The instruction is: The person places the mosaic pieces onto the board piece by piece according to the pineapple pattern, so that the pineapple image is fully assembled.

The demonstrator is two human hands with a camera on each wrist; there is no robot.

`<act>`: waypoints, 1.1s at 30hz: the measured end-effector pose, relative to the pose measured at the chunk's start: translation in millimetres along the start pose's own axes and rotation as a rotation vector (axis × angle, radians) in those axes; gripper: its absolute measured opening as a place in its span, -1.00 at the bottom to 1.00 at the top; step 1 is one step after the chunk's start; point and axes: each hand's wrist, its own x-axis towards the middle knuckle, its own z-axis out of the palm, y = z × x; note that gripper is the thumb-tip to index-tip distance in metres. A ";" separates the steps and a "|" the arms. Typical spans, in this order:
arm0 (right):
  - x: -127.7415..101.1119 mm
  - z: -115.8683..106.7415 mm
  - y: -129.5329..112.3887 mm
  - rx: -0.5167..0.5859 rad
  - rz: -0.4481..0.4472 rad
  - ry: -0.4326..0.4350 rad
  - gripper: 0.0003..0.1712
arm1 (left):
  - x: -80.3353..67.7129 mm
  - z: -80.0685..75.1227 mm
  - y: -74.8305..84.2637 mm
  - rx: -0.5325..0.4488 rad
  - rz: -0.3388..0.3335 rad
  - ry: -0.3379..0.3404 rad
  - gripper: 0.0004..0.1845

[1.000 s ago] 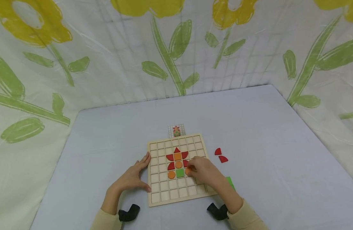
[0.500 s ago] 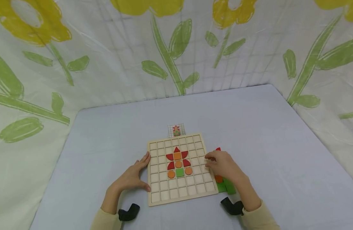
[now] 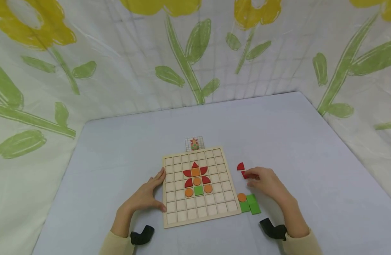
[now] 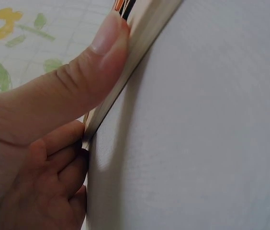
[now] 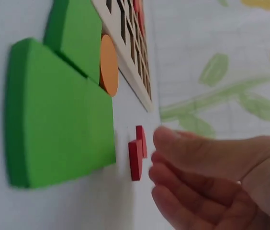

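Note:
A wooden grid board [image 3: 179, 205] lies in front of me with a figure of red, orange and green pieces [image 3: 196, 181] set in its cells. My left hand [image 3: 157, 193] rests on the table, its thumb and fingers pressed flat against the board's left edge [image 4: 149, 28]. In the left wrist view, the left hand [image 4: 77, 110] shows mostly its thumb. My right hand [image 3: 249, 178] is to the right of the board, with relaxed fingers reaching a red semicircle piece [image 3: 244, 174] that lies on the table. In the right wrist view the fingertips [image 5: 161, 158] hover beside that red piece [image 5: 135, 158] without gripping it.
A second red piece [image 3: 240, 166] lies just beyond the first. An orange disc [image 3: 241, 197] and green blocks [image 3: 250, 206] sit by the board's lower right corner. A small pattern card [image 3: 194, 143] lies behind the board. Flower-print cloth walls surround the grey table.
My right hand left an orange disc in the board's cell, then moved off the board to the right, up to the loose red pieces. The left hand stayed put.

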 end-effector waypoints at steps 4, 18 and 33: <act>-9.7 -0.1 9.4 0.052 -0.062 -0.088 -0.66 | 0.6 0.4 -1.1 0.004 0.001 -0.001 0.34; -27.1 3.3 21.1 0.052 -0.155 -0.186 -0.52 | 0.0 0.4 0.1 -0.006 0.000 -0.001 0.33; -24.7 7.0 20.3 0.025 -0.012 -0.070 -0.49 | 0.5 -0.2 0.4 -0.007 -0.009 -0.005 0.33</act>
